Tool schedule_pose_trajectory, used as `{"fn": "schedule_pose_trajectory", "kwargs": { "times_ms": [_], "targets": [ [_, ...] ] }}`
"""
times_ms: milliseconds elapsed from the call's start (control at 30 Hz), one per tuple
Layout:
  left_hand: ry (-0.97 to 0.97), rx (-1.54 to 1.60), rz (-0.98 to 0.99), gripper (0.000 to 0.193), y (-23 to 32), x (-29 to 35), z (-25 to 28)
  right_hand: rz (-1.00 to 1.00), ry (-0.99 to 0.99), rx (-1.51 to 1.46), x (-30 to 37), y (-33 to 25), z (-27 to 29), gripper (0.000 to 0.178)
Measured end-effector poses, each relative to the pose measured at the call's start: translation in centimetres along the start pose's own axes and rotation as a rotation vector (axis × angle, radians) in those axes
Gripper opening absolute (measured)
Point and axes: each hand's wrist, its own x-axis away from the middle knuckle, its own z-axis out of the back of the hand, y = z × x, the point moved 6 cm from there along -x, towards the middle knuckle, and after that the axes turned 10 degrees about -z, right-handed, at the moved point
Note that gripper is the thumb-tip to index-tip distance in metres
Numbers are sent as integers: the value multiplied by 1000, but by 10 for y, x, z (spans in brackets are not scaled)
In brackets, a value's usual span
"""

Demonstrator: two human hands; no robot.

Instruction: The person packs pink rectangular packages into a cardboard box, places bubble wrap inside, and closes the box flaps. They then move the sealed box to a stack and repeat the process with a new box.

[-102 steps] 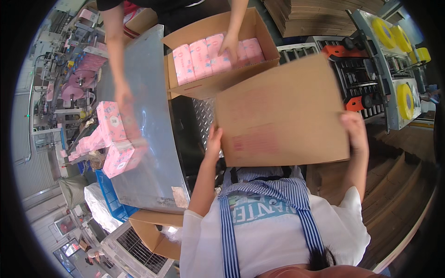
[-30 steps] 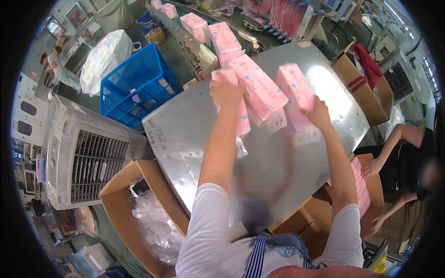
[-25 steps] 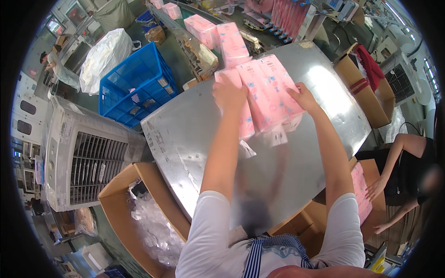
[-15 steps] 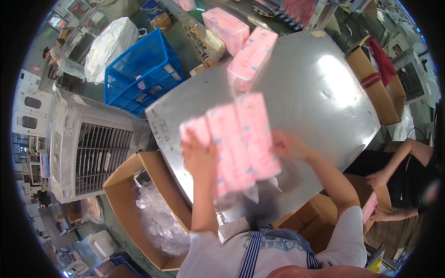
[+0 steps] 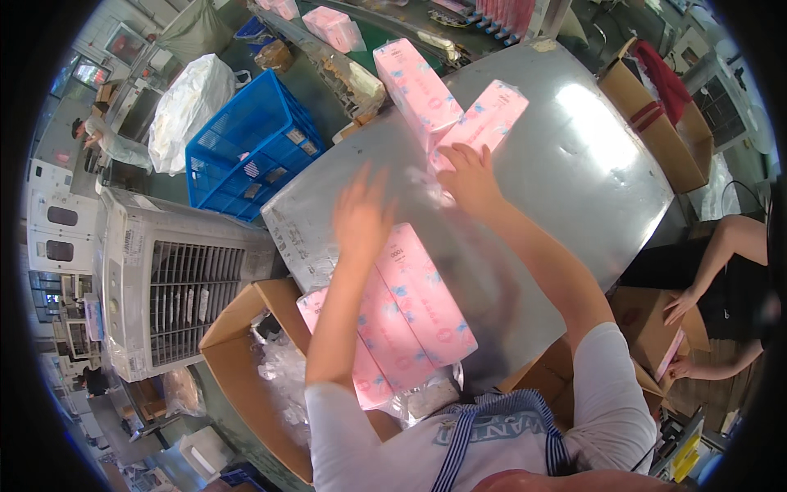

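1. On the metal table [image 5: 590, 164], the right hand [image 5: 467, 176] rests open-fingered on a pink pack [image 5: 484, 119], touching but not clenched.
2. Left hand [image 5: 361, 217] hovers spread and blurred over the table, grasping nothing as far as I can tell.
3. Three pink packs [image 5: 410, 320] lie at the near edge, above an open carton [image 5: 238, 361].
4. Gathering is under way; next calls for closing both hands round the far pack.
5. Their lower ends are hidden by the left arm.

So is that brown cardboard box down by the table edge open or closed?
Open. The cardboard box has its flaps spread outward, and crumpled clear plastic shows inside it.
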Motion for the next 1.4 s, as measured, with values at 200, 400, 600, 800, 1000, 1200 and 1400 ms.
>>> {"fn": "schedule_pose_trajectory", "kwargs": {
  "times_ms": [200, 400, 600, 800, 1000, 1200, 1400],
  "targets": [
    [-244, 33, -147, 35, 21, -114, -96, -28, -43, 76, 120, 53, 39, 15],
    [-99, 42, -283, 12, 71, -66, -111, -132, -240, 90, 267, 52, 114, 13],
    [-222, 237, -481, 24, 176, 65, -77, -823, -166, -564, 295, 105, 86, 55],
    [-77, 56, 125, 52, 89, 154, 10, -702, -596, -1031, 212, 98, 45, 75],
    [125, 1100, 1175, 65, -60, 317, -2, -662, -782, -1220, 195, 76, 20, 76],
    [-178, 1568, 1289, 73, -63, 306, -15, -848, -863, -1487, 239, 60, 26, 63],
    [-393, 1722, 1228, 70, -30, 272, -7, -963, -894, -1737, 320, 49, 91, 66]
  ]
}}
